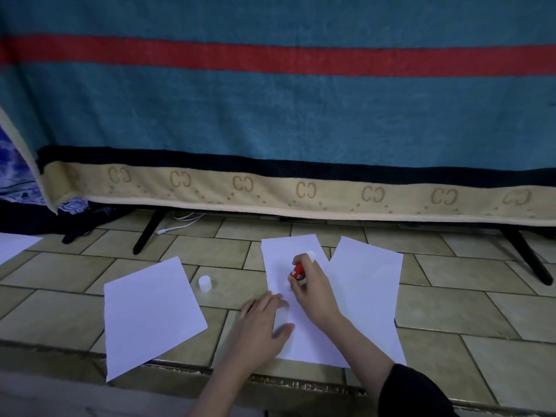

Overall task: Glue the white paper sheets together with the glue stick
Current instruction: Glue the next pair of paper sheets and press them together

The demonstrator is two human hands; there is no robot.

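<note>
Right hand (311, 285) gripping red glue stick (298, 272), tip down on middle sheet (288, 254). Left hand (264, 319) flat, fingers straight, pressing same sheet just left of grip.

A single head-worn wide-angle view looks forward and down, close over the tiled floor (451, 302), with a hanging blanket (270, 115) filling twelve o'clock.

Matt white paper sheets (304, 335), fuzzy cloth blanket (270, 115), seemingly glazed floor tiles (451, 308)

The blanket (270, 115) is teal with a red stripe, navy band and tan monogrammed border; the paper sheets (150, 314) are white, the floor tiles (451, 308) beige.
</note>
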